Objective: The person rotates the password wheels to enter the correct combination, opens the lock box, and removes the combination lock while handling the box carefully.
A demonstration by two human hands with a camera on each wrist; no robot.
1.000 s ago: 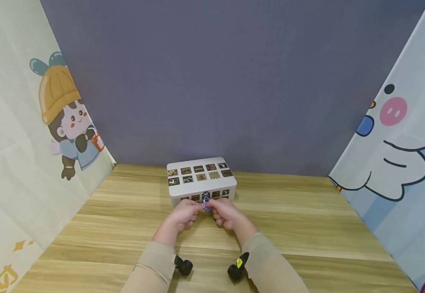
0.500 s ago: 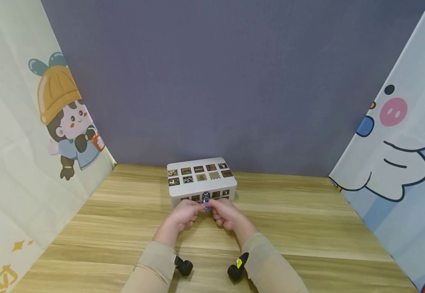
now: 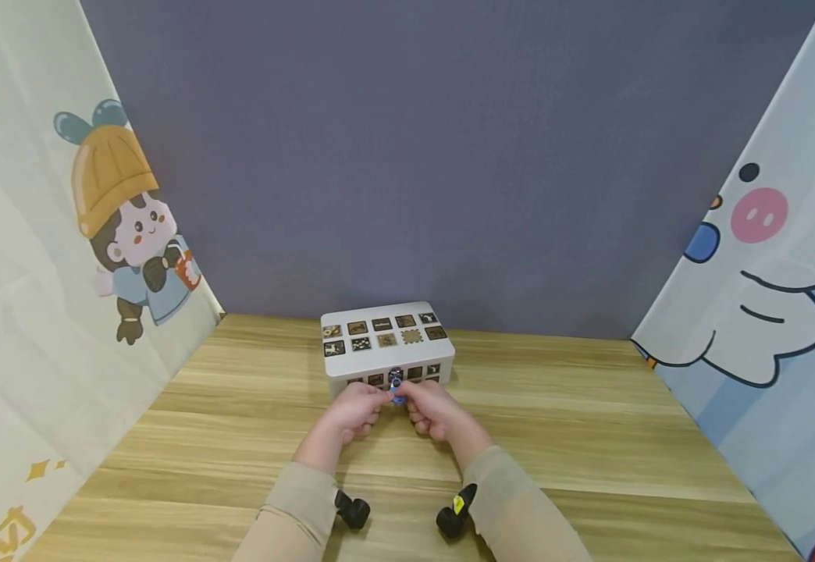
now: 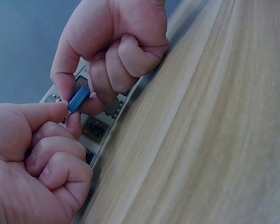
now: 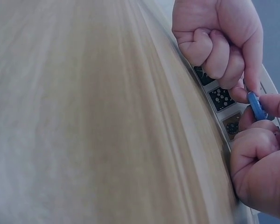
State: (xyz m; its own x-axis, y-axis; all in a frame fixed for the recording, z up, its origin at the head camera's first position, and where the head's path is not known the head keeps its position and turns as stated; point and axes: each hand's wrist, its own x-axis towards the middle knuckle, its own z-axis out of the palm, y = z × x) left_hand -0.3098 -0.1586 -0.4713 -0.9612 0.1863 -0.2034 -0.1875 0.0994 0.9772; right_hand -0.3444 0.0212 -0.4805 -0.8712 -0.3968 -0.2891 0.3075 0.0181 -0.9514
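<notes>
A small blue padlock (image 3: 397, 396) hangs at the dark front latch (image 3: 396, 375) of a white tin box (image 3: 372, 361) printed with brown and black squares. My left hand (image 3: 357, 407) pinches one side of the padlock between thumb and forefinger. From the opposite side, my right hand (image 3: 435, 407) pinches it the same way, the other fingers curled into the palm. Seen edge-on in the left wrist view, the blue body (image 4: 78, 99) sits between both thumbs. The fingers hide part of the box's front face.
The box stands on a wood-grain table (image 3: 555, 437) near its back edge, in front of a grey-purple panel (image 3: 407, 156). Cartoon-printed curtains hang at left (image 3: 14, 234) and right (image 3: 801, 328). A black camera mount (image 3: 354, 513) sits at the left cuff.
Both hands stay at the padlock with hardly any movement. The box keeps its place.
</notes>
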